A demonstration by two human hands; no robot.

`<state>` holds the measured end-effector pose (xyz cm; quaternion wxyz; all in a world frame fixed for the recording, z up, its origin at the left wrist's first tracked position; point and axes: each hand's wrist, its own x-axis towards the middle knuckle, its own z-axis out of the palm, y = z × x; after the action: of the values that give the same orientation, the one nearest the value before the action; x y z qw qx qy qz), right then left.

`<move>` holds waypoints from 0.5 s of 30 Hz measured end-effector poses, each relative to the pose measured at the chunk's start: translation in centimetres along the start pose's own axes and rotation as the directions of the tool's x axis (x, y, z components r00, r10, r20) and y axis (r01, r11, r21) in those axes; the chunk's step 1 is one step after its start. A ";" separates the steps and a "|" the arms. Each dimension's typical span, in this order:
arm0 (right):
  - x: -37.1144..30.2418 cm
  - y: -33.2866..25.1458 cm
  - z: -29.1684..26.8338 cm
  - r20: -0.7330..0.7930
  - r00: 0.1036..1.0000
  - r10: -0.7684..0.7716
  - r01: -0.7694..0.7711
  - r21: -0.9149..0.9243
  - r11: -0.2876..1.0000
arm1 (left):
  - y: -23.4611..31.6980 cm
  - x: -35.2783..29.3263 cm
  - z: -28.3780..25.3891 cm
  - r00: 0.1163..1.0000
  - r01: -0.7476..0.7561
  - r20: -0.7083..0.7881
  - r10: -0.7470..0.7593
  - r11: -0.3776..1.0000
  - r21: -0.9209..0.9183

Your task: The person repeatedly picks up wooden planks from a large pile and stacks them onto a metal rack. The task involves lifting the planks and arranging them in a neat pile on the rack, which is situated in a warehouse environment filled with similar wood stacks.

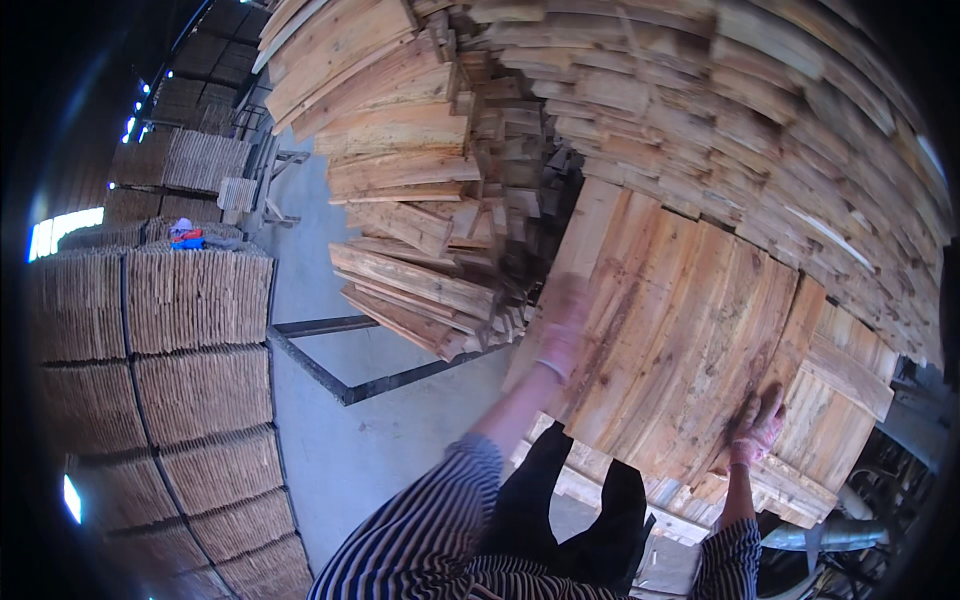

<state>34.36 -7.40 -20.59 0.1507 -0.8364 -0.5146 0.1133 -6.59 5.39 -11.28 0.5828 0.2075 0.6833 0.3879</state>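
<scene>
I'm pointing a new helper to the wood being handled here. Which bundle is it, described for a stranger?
Below the huge heap of loose planks lies a flat sheet of boards laid side by side. Unlike the jumbled heap, both gloved hands, left hand and right hand, grip its edges.

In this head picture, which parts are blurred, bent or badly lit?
Head view: the left hand on the bundle of wooden boards is smeared by motion blur; the right hand is sharper. Fisheye bends the stacked planks toward the rim. Corners are black, and bright openings at far left glare white.
</scene>
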 end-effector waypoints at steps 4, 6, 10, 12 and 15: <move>0.5 0.5 -0.1 -0.020 1.000 -0.023 0.023 -0.005 1.000 | 2.7 7.6 -15.9 0.972 -0.088 -0.222 -0.076 0.756 -0.648; 0.3 -0.6 -0.4 0.019 1.000 0.009 -0.008 -0.033 0.999 | 2.8 9.6 -22.0 0.947 -0.107 -0.298 -0.123 0.752 -0.651; -0.5 -4.9 -0.7 -0.008 0.981 0.193 -0.187 -0.302 0.935 | -1.6 12.1 -26.0 0.444 -0.102 -0.895 0.040 0.995 -0.006; -0.8 -6.5 -0.2 -0.030 0.964 0.264 -0.249 -0.453 0.856 | -2.4 13.8 -26.5 0.453 0.169 -0.891 -0.006 0.982 0.080; -4.8 -15.6 0.2 0.015 0.992 -0.129 0.130 -0.139 0.982 | -1.4 14.1 -32.3 0.430 0.401 -0.888 -0.165 0.916 0.024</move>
<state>19.22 -4.98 -14.89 0.0973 -0.8094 -0.5750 0.0696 -40.55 5.59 -20.65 0.1833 -0.0701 0.9477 0.2519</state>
